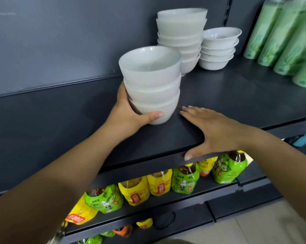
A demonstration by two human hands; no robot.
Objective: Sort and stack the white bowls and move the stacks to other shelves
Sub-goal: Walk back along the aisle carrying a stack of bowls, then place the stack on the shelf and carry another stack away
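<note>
A stack of three deep white bowls (151,81) stands near the front of the dark shelf (236,103). My left hand (125,111) grips the stack's lowest bowl, thumb across its front and fingers behind. Flat on the shelf just right of the stack lies my right hand (213,131), fingers apart, thumb hooked over the front edge, holding nothing. Farther back stands a taller stack of several deep white bowls (181,37). To its right sits a shorter stack of wide, flared white bowls (219,48).
Green cylindrical packs (286,36) lean at the shelf's right end. The lower shelf (166,203) holds a row of green and yellow drink bottles (159,185). The grey back panel (60,41) closes off the rear. More bottles show on the shelf beneath.
</note>
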